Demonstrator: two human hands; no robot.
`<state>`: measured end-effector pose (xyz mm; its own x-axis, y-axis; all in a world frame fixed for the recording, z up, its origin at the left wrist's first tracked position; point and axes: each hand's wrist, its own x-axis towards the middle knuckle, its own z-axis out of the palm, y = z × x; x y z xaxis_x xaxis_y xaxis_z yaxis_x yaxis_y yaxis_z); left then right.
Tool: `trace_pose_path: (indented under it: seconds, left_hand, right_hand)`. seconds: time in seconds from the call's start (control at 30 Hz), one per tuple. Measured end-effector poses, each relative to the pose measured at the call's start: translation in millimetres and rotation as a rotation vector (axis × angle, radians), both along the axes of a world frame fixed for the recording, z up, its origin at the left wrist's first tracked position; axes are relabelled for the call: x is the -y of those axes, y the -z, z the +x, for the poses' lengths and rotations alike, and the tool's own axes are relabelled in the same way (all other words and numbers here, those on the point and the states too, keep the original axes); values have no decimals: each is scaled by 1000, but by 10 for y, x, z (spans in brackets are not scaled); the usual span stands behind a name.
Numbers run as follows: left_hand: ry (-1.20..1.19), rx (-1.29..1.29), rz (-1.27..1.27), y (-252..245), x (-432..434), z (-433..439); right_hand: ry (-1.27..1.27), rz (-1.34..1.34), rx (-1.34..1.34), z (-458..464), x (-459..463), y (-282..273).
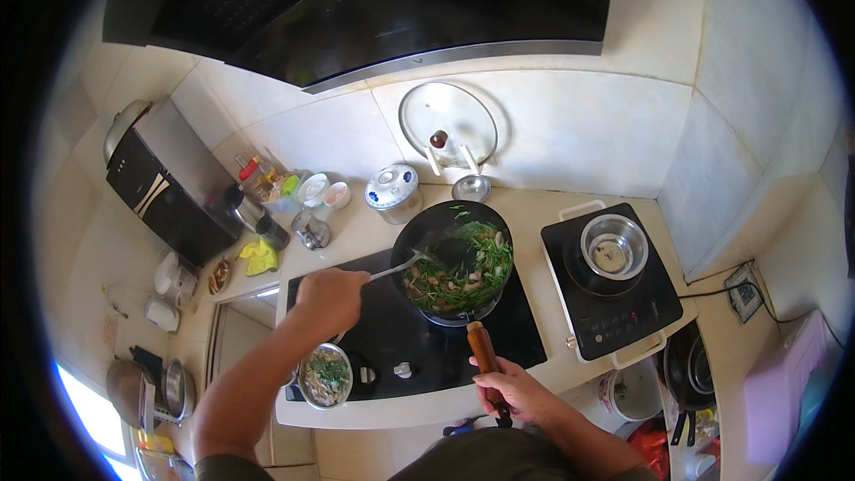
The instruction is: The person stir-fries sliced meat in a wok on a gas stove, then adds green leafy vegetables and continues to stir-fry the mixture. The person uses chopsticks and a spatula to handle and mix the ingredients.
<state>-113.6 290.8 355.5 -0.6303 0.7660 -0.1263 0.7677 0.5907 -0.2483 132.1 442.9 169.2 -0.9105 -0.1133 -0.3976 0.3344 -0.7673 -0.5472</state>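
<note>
My left hand grips a metal spatula, its head down among the food at the left side of a black wok. The wok sits over a burner of the black glass gas hob. Chopped green stalks with pale brown pieces, perhaps meat, lie around the wok's bottom and right side. Wrapped around the wok's wooden handle is my right hand. Below my left forearm, a metal bowl of pale food topped with chopped greens rests on the hob's front left corner.
An induction cooker holding a steel pot stands to the right. Behind the wok are a lidded pot, a ladle and a glass lid against the wall. A range hood hangs above. A yellow cloth lies left.
</note>
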Motion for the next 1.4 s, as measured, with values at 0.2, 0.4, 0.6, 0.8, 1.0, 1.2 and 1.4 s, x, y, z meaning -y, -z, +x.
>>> trace_pose_path:
  seconds: [0.2,0.4,0.6,0.8,1.0,1.2,1.4]
  left_hand:
    - [289,-169,-1,-350,-143,-125]
    - [133,-66,-198,4,-481,-200]
    - [186,-119,-165,-302,-619,-316]
    - [464,-544,-173,-276,-857,-406]
    - [550,-599,-370,-227,-857,-490]
    - [325,-179,-488,-520,-574,-653]
    - [225,67,-133,-157,-14,-734]
  right_hand:
    - [4,13,-12,22,-35,8]
    - [8,15,-8,15,-21,-34]
    - [1,61,-35,-7,-38,-2]
    - [9,44,-34,-5,-17,14]
    - [19,54,-24,35,-24,-60]
    - [33,39,-37,11,-36,7]
    - [-15,63,-18,14,-82,-83]
